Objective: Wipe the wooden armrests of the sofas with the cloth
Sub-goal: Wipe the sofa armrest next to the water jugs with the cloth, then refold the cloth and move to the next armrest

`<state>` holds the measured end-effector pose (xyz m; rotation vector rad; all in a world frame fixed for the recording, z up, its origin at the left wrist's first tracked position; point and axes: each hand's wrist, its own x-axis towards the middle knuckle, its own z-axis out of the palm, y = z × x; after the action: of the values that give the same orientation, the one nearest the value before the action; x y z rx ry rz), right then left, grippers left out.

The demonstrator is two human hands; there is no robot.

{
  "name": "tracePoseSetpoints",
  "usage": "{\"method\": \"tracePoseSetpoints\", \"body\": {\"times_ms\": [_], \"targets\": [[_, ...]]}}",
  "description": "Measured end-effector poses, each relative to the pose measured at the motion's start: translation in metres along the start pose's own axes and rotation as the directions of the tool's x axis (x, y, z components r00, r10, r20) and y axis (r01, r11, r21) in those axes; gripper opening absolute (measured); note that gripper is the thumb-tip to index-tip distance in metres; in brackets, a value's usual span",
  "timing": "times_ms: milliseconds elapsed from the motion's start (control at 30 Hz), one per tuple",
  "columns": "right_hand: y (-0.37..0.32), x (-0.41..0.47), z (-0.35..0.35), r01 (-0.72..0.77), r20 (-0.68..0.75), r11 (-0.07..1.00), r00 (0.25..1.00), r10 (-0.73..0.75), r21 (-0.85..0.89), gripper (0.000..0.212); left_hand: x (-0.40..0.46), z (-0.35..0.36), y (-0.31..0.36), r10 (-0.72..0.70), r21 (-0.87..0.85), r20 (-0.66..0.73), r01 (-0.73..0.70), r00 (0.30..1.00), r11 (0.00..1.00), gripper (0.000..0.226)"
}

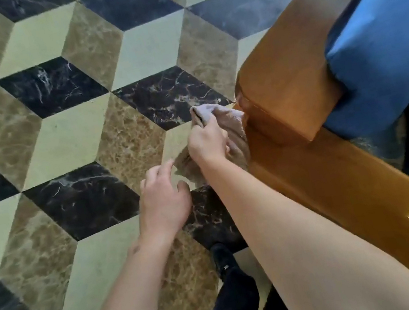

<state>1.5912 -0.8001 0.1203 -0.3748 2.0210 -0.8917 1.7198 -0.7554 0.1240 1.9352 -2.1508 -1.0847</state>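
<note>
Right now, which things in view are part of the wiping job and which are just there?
Part of the job:
- cloth, gripped by the right hand against the wood
- wooden armrest of the sofa
- left hand, open, holding nothing, over the floor

Just there:
- blue cushion
- patterned marble floor
- person's dark shoe

Both bare forearms reach forward from the near edge. The right hand (206, 142) is farther out, its fingers curled round a bunched cloth (231, 125), knuckles up; the fingertips are hidden, so how tight the grip is seems hard to tell. The left hand (163, 197) hovers just to its near left, palm down, fingers loosely spread, forefinger extended, holding nothing.
</note>
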Motion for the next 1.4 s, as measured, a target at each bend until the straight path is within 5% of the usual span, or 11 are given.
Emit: {"method": "tracePoseSetpoints", "body": {"times_ms": [67, 100, 167, 200, 267, 367, 633, 767, 967, 1167, 1400], "targets": [[-0.028, 0.003, -0.003, -0.18, 0.118, 0.915, 0.982, 0.147, 0.362, 0.044, -0.009, -0.014, -0.006, -0.206, -0.155, 0.021, 0.207, 0.978, 0.966, 0.049], [-0.037, 0.001, -0.007, -0.274, 0.208, 0.811, 0.959, 0.191, 0.517, 0.044, -0.012, -0.022, -0.006, -0.371, -0.322, 0.1, 0.382, 0.923, 0.866, 0.049], [-0.055, -0.011, -0.015, -0.395, 0.407, 0.564, 0.907, 0.111, 0.726, 0.04, -0.01, -0.048, -0.005, -0.552, -0.692, 0.394, 0.632, 0.735, 0.348, 0.05], [-0.062, -0.018, -0.018, -0.435, 0.47, 0.456, 0.882, 0.04, 0.776, 0.041, -0.007, -0.062, -0.001, -0.506, -0.764, 0.541, 0.644, 0.672, 0.037, 0.054], [-0.086, -0.03, -0.023, -0.495, 0.523, 0.272, 0.852, -0.036, 0.825, 0.047, 0.002, -0.095, 0.01, -0.344, -0.753, 0.656, 0.552, 0.672, -0.358, 0.065], [-0.141, -0.045, -0.034, -0.531, 0.542, 0.115, 0.834, -0.105, 0.839, 0.048, 0.026, -0.156, 0.047, -0.133, -0.676, 0.596, 0.404, 0.792, -0.617, 0.068], [-0.3, -0.002, -0.059, -0.429, 0.418, -0.029, 0.892, -0.17, 0.903, 0.05, 0.145, -0.284, 0.14, -0.11, -0.786, 0.515, 0.417, 0.85, -0.456, 0.032], [-0.381, 0.041, -0.068, -0.358, 0.342, -0.059, 0.92, -0.193, 0.932, 0.046, 0.216, -0.318, 0.18, -0.012, -0.794, 0.532, 0.494, 0.847, -0.355, 0.038], [-0.487, 0.1, -0.091, -0.218, 0.196, -0.115, 0.965, -0.171, 0.969, 0.044, 0.32, -0.358, 0.263, 0.123, -0.761, 0.547, 0.553, 0.828, -0.34, 0.049], [-0.558, 0.189, -0.108, -0.106, 0.075, -0.182, 0.983, -0.168, 0.978, 0.045, 0.442, -0.368, 0.34, 0.248, -0.677, 0.651, 0.696, 0.718, -0.238, 0.046], [-0.653, 0.287, -0.115, 0.091, -0.122, -0.261, 0.987, -0.106, 0.961, 0.05, 0.587, -0.396, 0.431, 0.31, -0.646, 0.722, 0.763, 0.619, -0.021, 0.016]]}}
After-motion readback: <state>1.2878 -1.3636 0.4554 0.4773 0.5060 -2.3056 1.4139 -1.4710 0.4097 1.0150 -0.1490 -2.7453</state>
